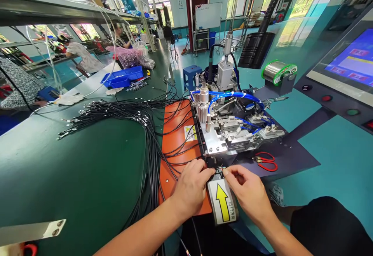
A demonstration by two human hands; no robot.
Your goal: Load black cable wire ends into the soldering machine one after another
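Note:
My left hand [192, 184] rests over the front edge of the machine's orange plate [177, 143], its fingers closed at a small fixture [218, 173]. From the other side my right hand [247, 190] pinches at the same fixture, thumb and forefinger together. Whatever tiny piece lies between the fingertips is too small to make out. Just below them is a metal guide with a yellow arrow label [222, 201]. Behind the hands stands the machine [233, 128], with metal cylinders and blue air tubes. Black cables [151, 151] run across the orange plate, left of my left hand.
Red-handled scissors [266, 161] lie on the machine's dark base at right. A solder wire spool [278, 72] and a control screen [355, 60] stand beyond. Blue trays [124, 76] sit on the green bench at left. Other people sit at the far left.

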